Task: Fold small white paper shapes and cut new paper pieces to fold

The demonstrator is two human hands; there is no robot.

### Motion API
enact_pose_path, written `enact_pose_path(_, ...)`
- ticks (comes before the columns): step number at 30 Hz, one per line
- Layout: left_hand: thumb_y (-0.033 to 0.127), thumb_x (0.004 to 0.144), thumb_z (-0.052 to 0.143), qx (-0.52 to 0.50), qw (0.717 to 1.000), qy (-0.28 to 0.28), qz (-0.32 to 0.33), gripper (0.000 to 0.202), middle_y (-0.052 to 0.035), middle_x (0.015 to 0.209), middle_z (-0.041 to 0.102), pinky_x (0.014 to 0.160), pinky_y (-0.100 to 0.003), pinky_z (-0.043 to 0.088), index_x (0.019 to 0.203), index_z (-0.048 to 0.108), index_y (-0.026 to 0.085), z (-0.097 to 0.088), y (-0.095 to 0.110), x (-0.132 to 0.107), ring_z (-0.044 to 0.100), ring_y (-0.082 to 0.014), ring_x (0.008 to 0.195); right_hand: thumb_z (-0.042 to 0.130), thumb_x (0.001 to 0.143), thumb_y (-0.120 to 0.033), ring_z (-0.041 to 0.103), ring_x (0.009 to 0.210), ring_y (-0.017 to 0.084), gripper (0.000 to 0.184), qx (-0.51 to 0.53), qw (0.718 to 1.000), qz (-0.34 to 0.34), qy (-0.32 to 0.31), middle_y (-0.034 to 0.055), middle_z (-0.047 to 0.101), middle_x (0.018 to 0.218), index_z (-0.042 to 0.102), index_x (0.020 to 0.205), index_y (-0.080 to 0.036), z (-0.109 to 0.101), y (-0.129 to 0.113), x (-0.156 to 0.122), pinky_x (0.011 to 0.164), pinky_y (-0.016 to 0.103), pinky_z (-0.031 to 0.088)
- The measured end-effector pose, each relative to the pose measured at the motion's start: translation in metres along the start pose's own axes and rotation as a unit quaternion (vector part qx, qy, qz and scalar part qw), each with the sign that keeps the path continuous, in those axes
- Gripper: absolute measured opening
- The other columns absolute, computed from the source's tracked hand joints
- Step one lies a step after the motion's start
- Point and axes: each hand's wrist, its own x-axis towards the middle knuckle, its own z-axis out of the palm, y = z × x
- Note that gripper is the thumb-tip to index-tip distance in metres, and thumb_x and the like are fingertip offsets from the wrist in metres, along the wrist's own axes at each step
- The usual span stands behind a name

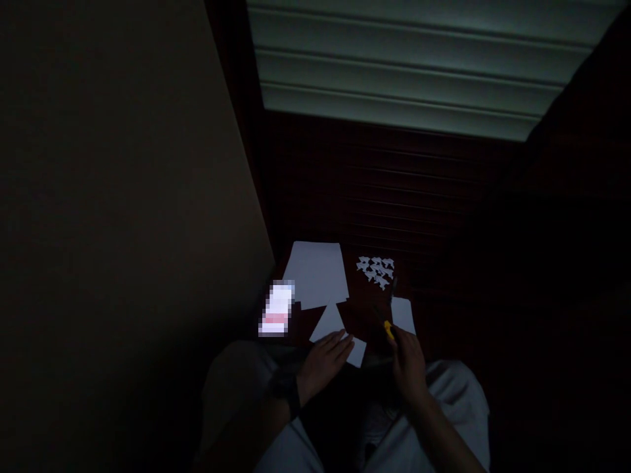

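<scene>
My left hand [325, 358] lies flat with its fingers stretched out, pressing on white paper. Beneath it are a triangular paper piece [328, 320] and a smaller four-sided paper piece [357, 353]; whether the two are joined is hidden by the fingers. My right hand [410, 360] is closed round a yellow utility knife [389, 330], whose thin dark end points up and left, away from the paper pieces. Close beside that hand lies another white paper piece [403, 314]. In the dim light the blade is hard to make out.
A stack of white paper sheets [318, 272] lies at the back left of the small dark table [362, 312]. Several small cut paper shapes [377, 270] are heaped at the back right. A lit phone [277, 309] sits at the left edge. A wall [148, 197] rises on the left.
</scene>
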Motion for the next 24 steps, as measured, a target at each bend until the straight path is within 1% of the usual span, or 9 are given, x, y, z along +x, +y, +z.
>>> enact_pose_path(4, 0.022, 0.091, 0.035, -0.162, 0.983, 0.082, -0.038, 0.037, -0.0041, 0.127, 0.053, 0.1, -0.04, 0.04, 0.126, 0.047, 0.027, -0.009, 0.003, 0.004, 0.047, -0.0191, 0.119, 0.034, 0.092, -0.031, 0.052, 0.102, 0.023, 0.033, 0.023, 0.999, 0.032, 0.014, 0.012, 0.056, 0.112, 0.046, 0.119, -0.019, 0.0, -0.001, 0.0, 0.088, 0.042, 0.042)
enact_pose_path(6, 0.029, 0.09, 0.04, -0.275, 0.934, 0.179, -0.144, 0.03, -0.0044, 0.115, 0.062, 0.093, -0.037, 0.046, 0.114, 0.057, 0.025, -0.022, 0.004, 0.016, 0.057, -0.0198, 0.106, 0.034, 0.092, -0.032, 0.052, 0.104, 0.022, 0.033, 0.033, 0.998, 0.051, 0.017, 0.012, 0.054, 0.114, 0.044, 0.121, -0.018, 0.0, -0.002, 0.0, 0.088, 0.039, 0.043)
enact_pose_path(8, 0.038, 0.086, 0.047, -0.376, 0.822, 0.311, -0.295, 0.027, -0.0058, 0.094, 0.067, 0.078, -0.033, 0.052, 0.098, 0.063, 0.019, -0.038, 0.002, 0.032, 0.063, -0.0206, 0.088, 0.037, 0.091, -0.034, 0.052, 0.104, 0.023, 0.034, 0.03, 0.998, 0.06, 0.018, 0.0122, 0.054, 0.113, 0.044, 0.12, -0.018, 0.0, -0.002, 0.0, 0.086, 0.038, 0.044)
enact_pose_path(9, 0.041, 0.085, 0.048, -0.43, 0.756, 0.36, -0.336, 0.03, -0.007, 0.091, 0.067, 0.073, -0.032, 0.053, 0.097, 0.062, 0.017, -0.046, -0.001, 0.04, 0.064, -0.0211, 0.085, 0.038, 0.091, -0.035, 0.053, 0.102, 0.023, 0.034, 0.025, 0.998, 0.06, 0.016, 0.0122, 0.055, 0.111, 0.046, 0.119, -0.018, 0.0, -0.002, 0.001, 0.085, 0.038, 0.045)
enact_pose_path(12, 0.045, 0.085, 0.048, -0.595, 0.576, 0.444, -0.341, 0.038, -0.0094, 0.102, 0.064, 0.076, -0.036, 0.053, 0.11, 0.053, 0.018, -0.063, -0.011, 0.057, 0.062, -0.0218, 0.091, 0.039, 0.09, -0.036, 0.057, 0.092, 0.023, 0.031, 0.014, 0.999, 0.045, -0.011, 0.0112, 0.058, 0.103, 0.051, 0.113, -0.019, 0.002, -0.004, 0.0, 0.077, 0.036, 0.047)
enact_pose_path(14, 0.044, 0.085, 0.048, -0.655, 0.518, 0.436, -0.338, 0.037, -0.0098, 0.107, 0.063, 0.08, -0.038, 0.052, 0.113, 0.05, 0.019, -0.064, -0.017, 0.061, 0.062, -0.0213, 0.094, 0.039, 0.09, -0.035, 0.058, 0.088, 0.022, 0.03, 0.013, 0.999, 0.036, -0.025, 0.0104, 0.059, 0.1, 0.052, 0.112, -0.019, 0.004, -0.007, 0.001, 0.074, 0.035, 0.048)
enact_pose_path(16, 0.045, 0.085, 0.047, -0.682, 0.497, 0.405, -0.351, 0.038, -0.0106, 0.111, 0.061, 0.082, -0.04, 0.051, 0.115, 0.048, 0.02, -0.057, -0.021, 0.059, 0.061, -0.022, 0.096, 0.04, 0.09, -0.033, 0.058, 0.088, 0.021, 0.03, 0.012, 0.999, 0.027, -0.027, 0.0102, 0.059, 0.099, 0.052, 0.113, -0.019, 0.004, -0.013, 0.003, 0.074, 0.034, 0.048)
enact_pose_path(18, 0.047, 0.086, 0.043, -0.687, 0.496, 0.38, -0.371, 0.042, -0.0122, 0.115, 0.059, 0.083, -0.042, 0.051, 0.118, 0.046, 0.02, -0.045, -0.022, 0.056, 0.061, -0.0238, 0.098, 0.04, 0.09, -0.032, 0.058, 0.089, 0.021, 0.029, 0.011, 0.999, 0.015, -0.031, 0.01, 0.059, 0.1, 0.052, 0.113, -0.02, 0.005, -0.021, 0.005, 0.075, 0.033, 0.048)
enact_pose_path(24, 0.053, 0.088, 0.028, -0.637, 0.555, 0.361, -0.394, 0.053, -0.0148, 0.119, 0.057, 0.082, -0.047, 0.05, 0.128, 0.038, 0.018, -0.014, -0.023, 0.052, 0.06, -0.0275, 0.1, 0.043, 0.089, -0.027, 0.058, 0.089, 0.021, 0.029, -0.003, 0.997, -0.015, -0.078, 0.0086, 0.058, 0.102, 0.05, 0.116, -0.022, 0.011, -0.039, 0.003, 0.075, 0.031, 0.048)
